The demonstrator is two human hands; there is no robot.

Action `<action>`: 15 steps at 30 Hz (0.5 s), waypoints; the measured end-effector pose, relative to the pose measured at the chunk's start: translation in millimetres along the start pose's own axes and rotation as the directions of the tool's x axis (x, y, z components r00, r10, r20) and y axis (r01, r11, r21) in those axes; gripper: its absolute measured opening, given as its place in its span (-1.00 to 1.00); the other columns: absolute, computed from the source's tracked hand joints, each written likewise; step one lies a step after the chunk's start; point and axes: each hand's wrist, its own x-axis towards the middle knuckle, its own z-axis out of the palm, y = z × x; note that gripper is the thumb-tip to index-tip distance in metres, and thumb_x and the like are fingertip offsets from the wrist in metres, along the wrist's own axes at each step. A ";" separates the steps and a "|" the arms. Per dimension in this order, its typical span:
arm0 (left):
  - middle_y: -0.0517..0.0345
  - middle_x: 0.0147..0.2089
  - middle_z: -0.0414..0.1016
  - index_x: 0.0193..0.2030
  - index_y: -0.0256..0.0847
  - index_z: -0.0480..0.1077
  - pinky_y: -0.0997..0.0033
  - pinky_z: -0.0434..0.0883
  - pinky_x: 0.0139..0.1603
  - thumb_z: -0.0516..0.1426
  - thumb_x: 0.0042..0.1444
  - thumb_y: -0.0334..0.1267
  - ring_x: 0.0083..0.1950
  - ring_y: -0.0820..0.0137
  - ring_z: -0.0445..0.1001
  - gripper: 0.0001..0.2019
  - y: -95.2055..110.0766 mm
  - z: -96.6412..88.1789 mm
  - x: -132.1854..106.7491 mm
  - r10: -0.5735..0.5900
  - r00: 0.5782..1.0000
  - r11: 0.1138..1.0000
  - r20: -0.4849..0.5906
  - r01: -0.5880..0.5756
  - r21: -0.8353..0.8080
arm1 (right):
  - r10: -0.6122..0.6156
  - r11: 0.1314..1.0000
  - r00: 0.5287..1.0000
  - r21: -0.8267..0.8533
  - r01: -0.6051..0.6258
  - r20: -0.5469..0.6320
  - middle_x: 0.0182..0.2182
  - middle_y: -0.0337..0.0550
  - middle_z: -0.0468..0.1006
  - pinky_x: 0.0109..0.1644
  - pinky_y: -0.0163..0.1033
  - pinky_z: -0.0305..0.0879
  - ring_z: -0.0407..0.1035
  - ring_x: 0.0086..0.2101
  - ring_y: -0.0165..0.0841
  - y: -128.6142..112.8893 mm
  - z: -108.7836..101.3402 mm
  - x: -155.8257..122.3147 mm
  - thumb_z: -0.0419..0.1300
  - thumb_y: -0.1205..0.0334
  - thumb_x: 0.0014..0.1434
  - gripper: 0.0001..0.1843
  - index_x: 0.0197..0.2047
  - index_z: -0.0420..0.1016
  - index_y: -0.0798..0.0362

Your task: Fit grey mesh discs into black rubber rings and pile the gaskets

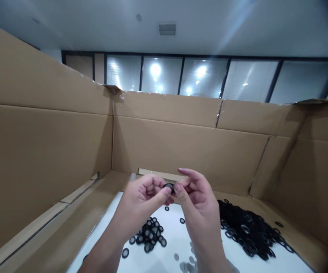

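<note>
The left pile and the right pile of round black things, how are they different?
The left pile is small, while the right pile is much bigger. Pieces in the left pile show grey middles; many in the right pile look like open rings. Both piles hold round, black-rimmed pieces, and both lie at least partly on the white surface.

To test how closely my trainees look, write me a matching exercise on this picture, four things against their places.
1. Raised black ring
2. Smaller pile of rings
3. Larger heap of rings
4. Grey discs

A. At the picture's right
B. At the bottom edge
C. At the fingertips of left hand and right hand
D. Just right of the left forearm

Pairs: 1-C, 2-D, 3-A, 4-B
</note>
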 end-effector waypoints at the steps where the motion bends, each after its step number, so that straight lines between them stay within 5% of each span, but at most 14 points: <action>1: 0.17 -0.39 0.60 -0.27 -0.26 0.46 0.44 0.55 -0.20 0.26 0.24 -0.21 -0.31 0.40 0.61 -0.84 0.7 -0.2 0.5 0.001 1.000 1.000 0.005 -0.001 -0.022 | 0.010 0.999 0.999 -0.034 -0.009 0.032 -0.33 -0.24 0.50 -0.29 -0.30 0.47 0.45 -0.36 -0.38 0.7 -1.8 0.9 0.26 0.07 0.33 -0.76 0.03 0.49 -0.09; 4: 0.17 -0.39 0.61 -0.28 -0.26 0.46 0.47 0.56 -0.22 0.26 0.24 -0.21 -0.33 0.44 0.60 -0.83 0.2 -2.0 3.0 -0.001 0.999 0.997 0.046 0.004 -0.083 | 0.020 0.984 0.989 -0.180 0.007 0.148 -0.37 -0.21 0.47 -0.35 -0.31 0.37 0.40 -0.37 -0.37 3.3 -9.8 4.3 0.16 0.00 0.39 -0.75 -0.16 0.49 -0.01; 8: 0.16 -0.41 0.61 -0.30 -0.28 0.44 0.49 0.57 -0.23 0.28 0.23 -0.19 -0.35 0.46 0.61 -0.80 -2.9 -4.7 4.3 -0.041 0.985 0.991 0.165 0.061 -0.117 | -0.114 0.928 0.957 -0.314 0.198 0.266 -0.55 -0.31 0.32 -0.44 -0.34 0.14 0.23 -0.51 -0.45 6.2 -18.6 8.5 0.03 0.05 0.47 -0.56 -0.45 0.30 0.03; 15: 0.16 -0.43 0.62 -0.31 -0.28 0.39 0.53 0.54 -0.26 0.28 0.24 -0.17 -0.36 0.47 0.61 -0.77 -5.6 -6.2 2.3 -0.089 0.974 0.989 0.211 0.111 -0.098 | -0.346 0.806 0.864 -0.356 0.473 0.366 -0.58 -0.34 0.29 -0.43 -0.34 0.07 0.21 -0.55 -0.49 8.3 -20.4 11.4 0.01 0.27 0.45 -0.60 -0.48 0.26 0.04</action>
